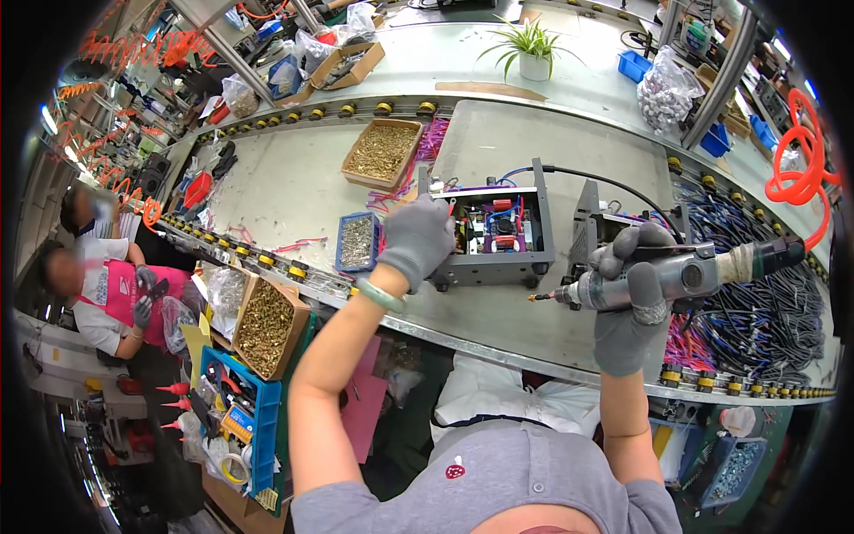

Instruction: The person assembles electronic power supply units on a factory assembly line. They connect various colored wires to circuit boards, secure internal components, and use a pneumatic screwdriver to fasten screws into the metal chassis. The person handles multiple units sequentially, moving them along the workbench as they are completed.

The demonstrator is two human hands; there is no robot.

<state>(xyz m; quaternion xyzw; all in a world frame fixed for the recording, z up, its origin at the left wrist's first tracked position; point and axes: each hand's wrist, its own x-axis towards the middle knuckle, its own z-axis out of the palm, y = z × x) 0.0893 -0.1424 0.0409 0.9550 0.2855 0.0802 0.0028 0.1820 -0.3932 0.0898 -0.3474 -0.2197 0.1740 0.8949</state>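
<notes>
My right hand (633,294), in a grey glove, is wrapped round a pneumatic screwdriver (680,278), its bit pointing left. My left hand (420,233), gloved too, is closed at the left side of an open dark metal case (498,265). A small red-sleeved terminal (452,206) shows beside its fingertips; what the fingers hold is hidden. Inside the case sit red and dark electrical parts and wires. A second metal case (583,227) stands to the right, partly behind my right hand. Left of the open case is a blue bin (358,242) of small metal screws.
A cardboard box (382,153) of brass-coloured parts lies beyond the blue bin. Dark cables (765,311) pile up at right, near a coiled orange air hose (801,169). A blue crate (264,436) stands lower left. Co-workers (116,285) are at far left; a potted plant (534,64) is behind.
</notes>
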